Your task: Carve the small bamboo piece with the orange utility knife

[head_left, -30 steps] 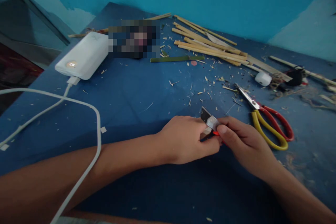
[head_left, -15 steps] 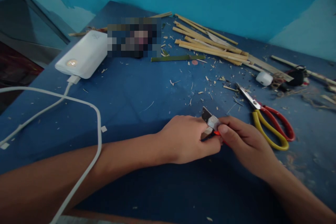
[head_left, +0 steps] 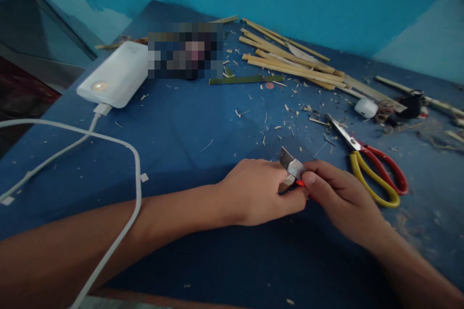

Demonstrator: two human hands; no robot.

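My left hand (head_left: pixel 255 192) and my right hand (head_left: pixel 337 193) meet low on a blue table (head_left: pixel 188 125). Between them is a small utility knife (head_left: pixel 290 166) with a grey metal blade sticking up and a red body that barely shows. My right thumb and fingers pinch the knife at its metal part. My left hand is curled into a loose fist against the knife from the left, its fingertips hidden. Red and yellow scissors (head_left: pixel 366 159) lie just right of my right hand.
A white power bank (head_left: pixel 116 75) with a white cable (head_left: pixel 108 142) lies at the left. Split bamboo strips (head_left: pixel 290 60) and a green strip (head_left: pixel 246 78) lie at the back. Shavings litter the middle. A small white object (head_left: pixel 366 107) and dark clutter (head_left: pixel 409 104) sit at the right.
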